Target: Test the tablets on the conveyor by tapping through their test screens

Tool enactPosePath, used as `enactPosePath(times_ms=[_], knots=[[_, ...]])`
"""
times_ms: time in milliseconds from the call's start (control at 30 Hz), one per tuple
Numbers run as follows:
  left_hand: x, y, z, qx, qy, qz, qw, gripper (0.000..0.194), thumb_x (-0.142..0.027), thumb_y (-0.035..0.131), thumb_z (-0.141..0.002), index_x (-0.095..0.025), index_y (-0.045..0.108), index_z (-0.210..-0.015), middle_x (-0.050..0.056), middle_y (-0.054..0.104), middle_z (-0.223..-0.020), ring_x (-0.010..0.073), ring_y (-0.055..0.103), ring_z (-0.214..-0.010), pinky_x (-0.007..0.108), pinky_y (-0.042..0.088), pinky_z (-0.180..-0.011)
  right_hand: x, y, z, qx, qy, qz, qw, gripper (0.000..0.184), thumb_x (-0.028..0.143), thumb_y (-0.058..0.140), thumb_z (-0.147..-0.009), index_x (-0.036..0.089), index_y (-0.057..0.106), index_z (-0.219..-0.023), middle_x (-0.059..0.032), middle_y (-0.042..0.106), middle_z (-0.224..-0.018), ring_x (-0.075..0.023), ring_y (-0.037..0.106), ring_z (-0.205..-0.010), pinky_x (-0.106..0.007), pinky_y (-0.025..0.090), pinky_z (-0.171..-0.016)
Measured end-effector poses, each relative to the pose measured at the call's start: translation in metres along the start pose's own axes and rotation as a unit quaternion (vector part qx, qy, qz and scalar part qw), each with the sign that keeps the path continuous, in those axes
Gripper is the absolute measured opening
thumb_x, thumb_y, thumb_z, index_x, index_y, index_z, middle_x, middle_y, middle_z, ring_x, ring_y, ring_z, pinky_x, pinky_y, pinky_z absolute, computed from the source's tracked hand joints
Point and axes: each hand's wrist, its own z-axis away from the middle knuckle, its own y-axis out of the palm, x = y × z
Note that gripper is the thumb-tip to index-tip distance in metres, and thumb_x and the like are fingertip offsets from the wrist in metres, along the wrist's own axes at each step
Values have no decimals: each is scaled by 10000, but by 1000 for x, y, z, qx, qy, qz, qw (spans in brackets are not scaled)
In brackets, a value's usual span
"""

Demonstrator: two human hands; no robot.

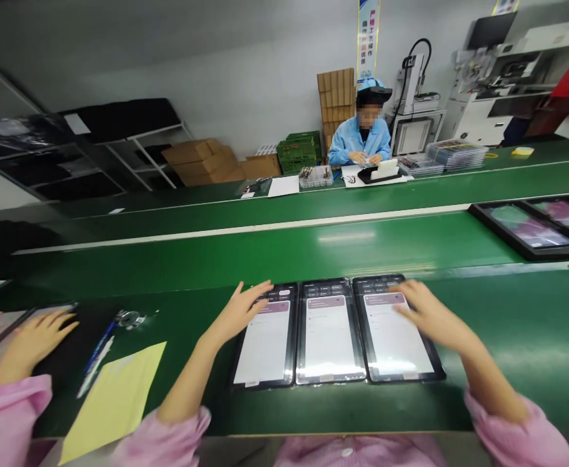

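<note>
Three black tablets with lit white screens lie side by side on the green bench in front of me. My left hand (242, 310) rests flat, fingers spread, on the upper part of the left tablet (265, 350). My right hand (428, 313) lies open on the top of the right tablet (401, 350), fingers stretched out. The middle tablet (330, 337) is untouched between them. Neither hand holds anything.
A co-worker's hand (34, 337) in a pink sleeve rests on a dark tray at the far left. A yellow sheet (114, 402) and a pen (97, 357) lie beside it. A black tray with tablets (532, 227) sits on the conveyor at right. A person in blue (359, 139) works across the line.
</note>
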Motion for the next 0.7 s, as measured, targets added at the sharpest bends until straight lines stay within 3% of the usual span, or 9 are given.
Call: enactPosePath(times_ms=[100,200,300,467,567,700], knots=[[19,16,65,-92,95,11,991,454,-461,309,-987,-311,737,-1007,9,758,-1033,219,656,-1019,548,93,-1201,56,45,56,65,-4,142,988,600,549,681,-863,379,501,-1410,-192,461,-1387,-437,430,-1249,-621,419,-931],[31,40,97,-85,144,41,985,529,-513,275,-983,-320,762,-913,9,768,-897,229,643,-927,556,69,-1193,91,78,71,160,19,240,957,854,621,846,-668,369,509,-1411,-273,430,-1408,-536,398,-1247,-720,361,-901],[29,50,80,-37,137,66,988,554,-531,244,-982,-341,763,-945,3,767,-925,228,612,-969,558,27,-1183,101,81,42,198,20,265,944,813,715,722,-744,342,494,-1429,-296,419,-1410,-519,371,-1280,-698,338,-928],[12,29,7,-39,19,30,999,531,-452,213,-985,-341,723,-1084,18,733,-1117,245,554,-1126,628,3,-1145,95,58,-47,229,83,262,934,706,704,539,-898,348,393,-1489,-271,373,-1450,-476,298,-1343,-647,342,-940],[-1,18,-13,-99,-41,-3,994,466,-425,277,-969,-322,638,-1245,48,670,-1273,285,485,-1259,669,17,-1121,87,48,-78,171,130,254,943,621,669,468,-952,366,386,-1488,-253,364,-1451,-452,309,-1340,-619,352,-941],[-17,22,13,-178,-43,-5,983,468,-396,273,-978,-264,634,-1244,74,680,-1245,267,544,-1209,602,155,-1129,67,44,-57,-12,92,265,960,544,583,476,-984,357,411,-1473,-233,384,-1413,-413,392,-1256,-590,379,-921]])
